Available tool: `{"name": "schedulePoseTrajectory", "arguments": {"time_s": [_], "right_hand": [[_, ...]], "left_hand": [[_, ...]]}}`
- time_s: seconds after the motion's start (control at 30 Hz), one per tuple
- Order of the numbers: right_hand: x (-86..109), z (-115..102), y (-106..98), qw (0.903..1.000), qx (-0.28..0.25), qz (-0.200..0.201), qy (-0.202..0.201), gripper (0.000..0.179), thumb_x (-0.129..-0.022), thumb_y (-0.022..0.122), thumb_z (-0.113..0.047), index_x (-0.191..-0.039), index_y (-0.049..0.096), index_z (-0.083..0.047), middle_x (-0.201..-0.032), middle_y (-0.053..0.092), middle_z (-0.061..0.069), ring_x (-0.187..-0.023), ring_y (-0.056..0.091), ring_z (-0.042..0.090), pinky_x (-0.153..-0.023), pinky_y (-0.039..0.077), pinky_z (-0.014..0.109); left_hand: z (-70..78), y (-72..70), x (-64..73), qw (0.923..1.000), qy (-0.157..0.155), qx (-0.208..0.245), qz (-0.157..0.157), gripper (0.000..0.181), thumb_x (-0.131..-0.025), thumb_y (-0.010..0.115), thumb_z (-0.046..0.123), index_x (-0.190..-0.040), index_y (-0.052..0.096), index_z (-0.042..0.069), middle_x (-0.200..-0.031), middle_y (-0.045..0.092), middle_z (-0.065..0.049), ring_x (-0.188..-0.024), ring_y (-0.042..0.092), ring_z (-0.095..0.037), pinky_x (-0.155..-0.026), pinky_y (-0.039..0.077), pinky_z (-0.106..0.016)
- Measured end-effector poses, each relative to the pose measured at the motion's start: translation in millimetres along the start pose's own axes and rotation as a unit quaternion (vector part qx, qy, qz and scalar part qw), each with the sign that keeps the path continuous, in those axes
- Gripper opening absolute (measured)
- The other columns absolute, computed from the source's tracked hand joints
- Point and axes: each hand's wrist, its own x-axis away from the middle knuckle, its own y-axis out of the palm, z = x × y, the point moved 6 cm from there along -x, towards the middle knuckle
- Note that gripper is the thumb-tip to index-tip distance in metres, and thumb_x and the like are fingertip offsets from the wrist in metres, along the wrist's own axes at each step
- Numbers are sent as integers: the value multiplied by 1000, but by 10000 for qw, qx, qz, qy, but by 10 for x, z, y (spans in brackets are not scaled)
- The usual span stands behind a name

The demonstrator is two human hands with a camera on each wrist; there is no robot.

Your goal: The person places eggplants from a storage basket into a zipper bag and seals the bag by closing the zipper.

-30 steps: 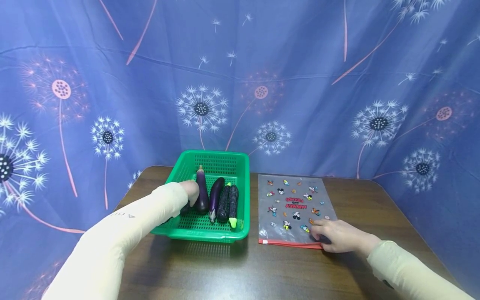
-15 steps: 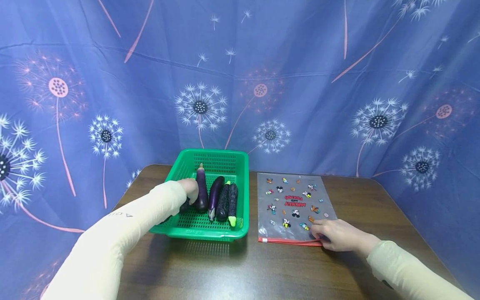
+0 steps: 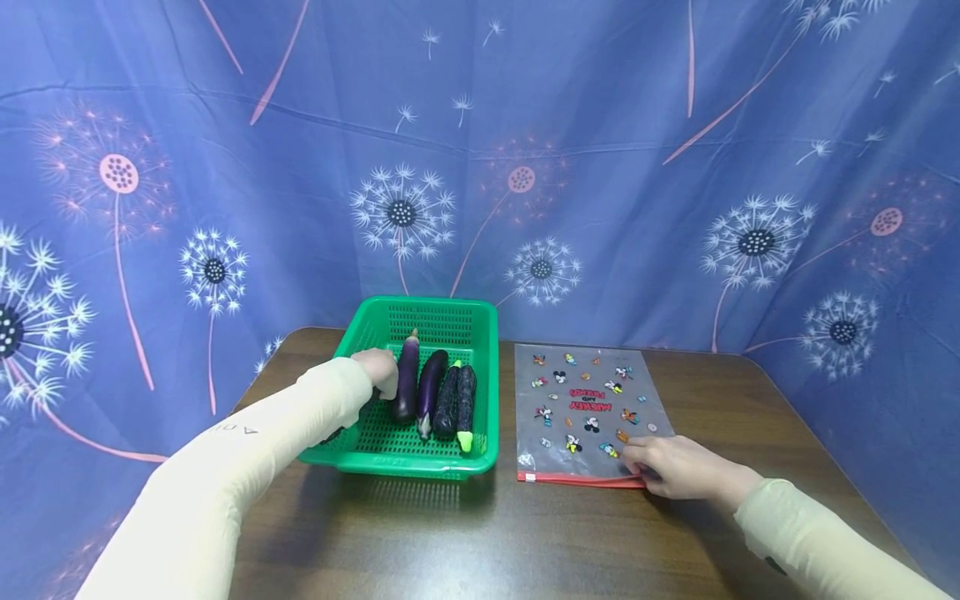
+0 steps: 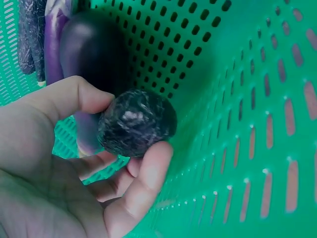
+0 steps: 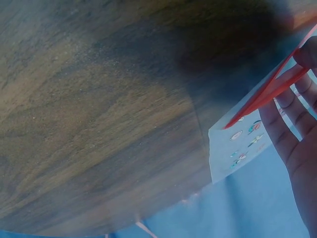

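My left hand (image 3: 378, 371) reaches into the green basket (image 3: 491, 400). In the left wrist view its thumb and fingers grip the rounded end of a dark, wrinkled cucumber (image 4: 138, 124); the rest of it is hidden. Just right of this hand lies a purple eggplant (image 3: 406, 383), with a second eggplant (image 3: 431, 387) beside it. Two more dark cucumbers (image 3: 466, 400) with bright green tips lie along the basket's right side. Over on the right, my right hand (image 3: 678, 468) pinches the red zip edge of a clear printed zip bag (image 3: 555, 417), which lies flat.
The brown wooden table (image 3: 450, 542) carries both basket and bag, which lie side by side with a narrow gap. A blue dandelion-patterned curtain (image 3: 480, 100) hangs behind the table and along its sides.
My left hand has shifted slightly up and back in the basket. The nearest eggplant now leans more to the right. My right hand stays at the bag's corner.
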Motion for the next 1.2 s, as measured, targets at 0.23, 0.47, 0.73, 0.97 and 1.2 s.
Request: {"name": "schedulePoseTrajectory", "arguments": {"time_s": [0.23,0.47,0.73,0.97,1.2], "right_hand": [[3,2,-4,10000,-16,-14,17,31,-62,69,-5,-75,50,-26,-74,41,-19,-64,37,-5,-49,31,18],[1,-1,-37,10000,-55,-1,79,33,-61,69,-4,-76,50,-26,-75,43,-19,-65,39,-5,-50,31,19],[14,14,-97,9998,-26,181,26,34,-61,66,1,-75,50,-25,-73,43,-19,-64,37,-6,-50,32,18],[-2,15,-137,9998,31,154,133,35,-61,69,1,-77,51,-25,-72,40,-19,-65,37,-5,-48,31,18],[-7,17,-188,9995,37,258,195,35,-63,68,4,-77,52,-24,-72,41,-18,-64,35,-4,-47,30,17]], "left_hand": [[-10,61,-103,9997,87,-172,-166,84,-72,54,1,-149,22,6,-123,54,-15,-52,22,-16,-50,22,-30],[-72,74,-134,9999,85,-114,9,89,-72,55,2,-151,17,13,-116,62,-16,-49,25,-14,-47,25,-28],[-36,-64,156,9987,224,88,458,85,-81,60,4,-152,15,12,-115,61,-21,-51,34,-16,-46,29,-26],[-10,-181,252,9974,373,143,606,83,-83,64,9,-151,18,13,-144,36,-26,-84,53,-27,-50,35,-28],[10,-340,325,9931,722,303,868,82,-82,70,18,-149,23,18,-132,47,-22,-103,55,-31,-61,46,-37]]}}
